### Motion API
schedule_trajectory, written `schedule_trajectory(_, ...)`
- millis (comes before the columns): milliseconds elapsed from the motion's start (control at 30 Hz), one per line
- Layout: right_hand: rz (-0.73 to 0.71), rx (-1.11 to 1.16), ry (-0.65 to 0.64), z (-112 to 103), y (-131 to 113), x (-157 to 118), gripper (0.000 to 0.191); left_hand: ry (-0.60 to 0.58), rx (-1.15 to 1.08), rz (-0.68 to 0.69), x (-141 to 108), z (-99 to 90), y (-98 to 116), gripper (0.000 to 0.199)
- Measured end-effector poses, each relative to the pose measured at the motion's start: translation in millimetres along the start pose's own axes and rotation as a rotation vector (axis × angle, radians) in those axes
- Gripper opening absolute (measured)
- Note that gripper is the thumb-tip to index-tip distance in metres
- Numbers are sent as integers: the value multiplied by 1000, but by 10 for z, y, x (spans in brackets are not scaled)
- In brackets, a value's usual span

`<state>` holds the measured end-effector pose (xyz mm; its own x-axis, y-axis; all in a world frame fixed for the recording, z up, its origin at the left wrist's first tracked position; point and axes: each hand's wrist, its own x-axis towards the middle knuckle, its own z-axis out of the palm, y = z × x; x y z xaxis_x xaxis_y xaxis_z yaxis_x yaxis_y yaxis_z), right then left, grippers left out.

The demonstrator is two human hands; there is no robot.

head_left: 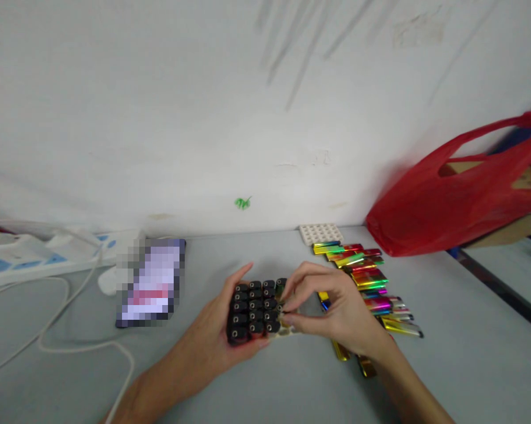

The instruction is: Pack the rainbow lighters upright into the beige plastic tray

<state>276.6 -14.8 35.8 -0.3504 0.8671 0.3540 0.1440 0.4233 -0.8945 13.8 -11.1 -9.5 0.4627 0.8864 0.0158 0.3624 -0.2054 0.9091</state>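
My left hand [216, 324] is wrapped round the left side of a block of black-topped pieces [255, 306] standing in rows, each with a small metal ring on top. Under its right side, part of a pale holder with round holes [287, 331] shows. My right hand [331, 300] is closed in a pinch over the right-hand rows, fingertips at the tops there. What lies between those fingertips is too small to make out. Just right of this hand are several shiny, flat, metallic-coloured cases [366, 277], looking like lighters, in a loose pile.
A white perforated tray [321, 234] lies against the wall behind the pile. At the right stands a red plastic bag [459, 194] with cardboard in it. On the left are a phone [154, 282], a white power strip [119, 238] and a loose white cable [66, 347].
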Motion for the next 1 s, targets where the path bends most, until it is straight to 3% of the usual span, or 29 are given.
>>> schedule_trajectory(133, 63, -35, 40, -7, -9, 4, 16, 7, -12, -6, 8, 12, -10, 107)
schedule_trajectory(300, 15, -68, 104, -29, -13, 15, 21, -3, -14, -6, -8, 16, -37, 107)
schedule_trajectory(867, -22, -169, 54, -9, 43, 10, 16, 8, 0, -3, -7, 11, -18, 107)
schedule_trajectory(1000, -43, -266, 133, 6, 42, 18, 19, 5, -22, -5, 0, 9, -5, 106)
